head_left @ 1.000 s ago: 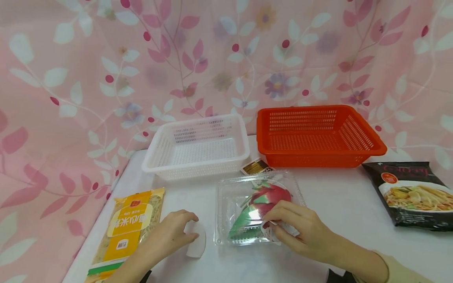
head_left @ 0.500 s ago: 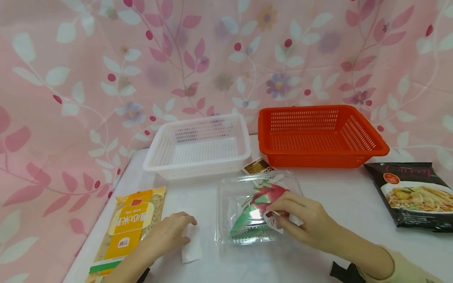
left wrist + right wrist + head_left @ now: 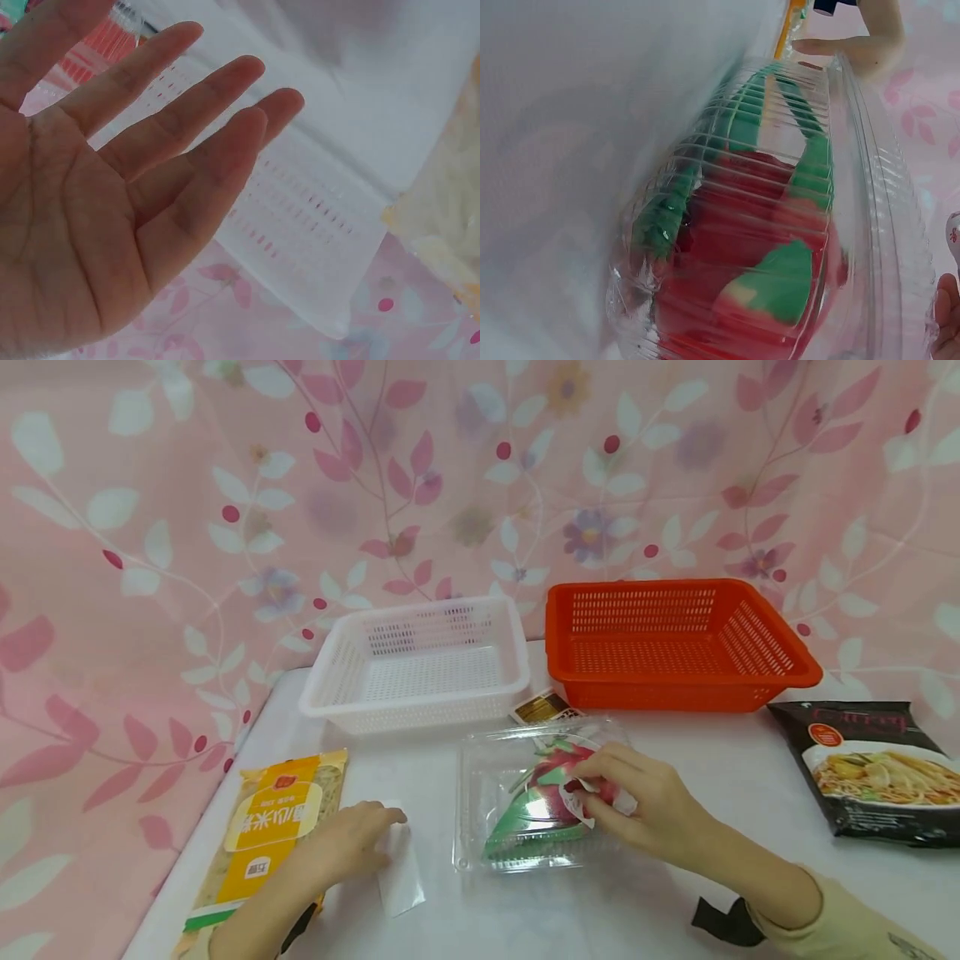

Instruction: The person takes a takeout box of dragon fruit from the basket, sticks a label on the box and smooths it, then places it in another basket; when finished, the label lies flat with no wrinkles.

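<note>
A clear plastic clamshell box [image 3: 474, 810] stands mid-table, with a red and green dragon fruit [image 3: 542, 793] inside it. Over its right side my right hand [image 3: 660, 797] pinches a small white sticker [image 3: 573, 806] with red print between thumb and fingers. The right wrist view shows the box's ribbed side close up, with the sticker [image 3: 954, 234] at the right edge. To the left of the box, my left hand [image 3: 345, 843] is beside a white paper strip [image 3: 402, 881] on the table. Its fingers [image 3: 180, 112] are loosely spread in the left wrist view.
Behind the box stand a white basket [image 3: 420, 706] and an orange-red basket [image 3: 675, 693], with a small dark card [image 3: 543, 707] by them. A yellow noodle pack [image 3: 262, 827] lies at left, a black noodle pack [image 3: 873, 777] at right.
The paper strip, curled up at my left hand before, now lies flatter on the table. My left hand has drawn slightly left; my right hand has risen a little with the sticker.
</note>
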A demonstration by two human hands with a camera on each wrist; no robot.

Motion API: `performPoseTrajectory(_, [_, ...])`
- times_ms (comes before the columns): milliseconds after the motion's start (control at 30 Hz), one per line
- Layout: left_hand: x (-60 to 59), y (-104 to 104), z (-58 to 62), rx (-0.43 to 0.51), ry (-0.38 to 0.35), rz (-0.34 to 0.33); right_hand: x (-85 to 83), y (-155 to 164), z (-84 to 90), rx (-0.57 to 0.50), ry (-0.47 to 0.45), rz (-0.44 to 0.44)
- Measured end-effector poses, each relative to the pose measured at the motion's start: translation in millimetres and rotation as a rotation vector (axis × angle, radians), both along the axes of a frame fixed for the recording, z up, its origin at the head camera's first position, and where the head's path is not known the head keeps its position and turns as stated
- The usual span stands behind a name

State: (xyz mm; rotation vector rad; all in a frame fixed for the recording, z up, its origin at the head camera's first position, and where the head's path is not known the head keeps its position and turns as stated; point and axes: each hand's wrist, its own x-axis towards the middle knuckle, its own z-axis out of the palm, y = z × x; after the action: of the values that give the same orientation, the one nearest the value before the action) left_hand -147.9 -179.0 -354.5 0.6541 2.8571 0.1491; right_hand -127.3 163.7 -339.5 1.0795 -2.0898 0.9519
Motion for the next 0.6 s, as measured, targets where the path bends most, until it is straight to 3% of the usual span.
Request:
performPoseTrajectory(67, [-0.1, 1, 6.0, 0.011, 0.030, 0.006, -1.2, 2, 0.4, 0.012, -0.035, -0.015])
performPoseTrajectory(133, [-1.3, 3, 11.7, 0.033, 0.105, -0.004, -3.0, 3, 1.1, 0.026, -0.054, -0.032])
performPoseTrajectory(400, [-12.2, 19, 28.4, 0.194, 0.577, -0.066, -12.4, 6, 10.1, 0.060, -0.093, -0.106])
performPoseTrajectory(533, [-11.8, 36, 34.5, 0.287, 0.744, -0.179, -12.8, 4, 14.7, 0.093, -0.151, -0.142])
performPoseTrajectory(600, [-10.1, 46, 36.9, 0.331, 0.788, -0.252, -13.2, 1, 15.8, 0.105, -0.182, -0.151])
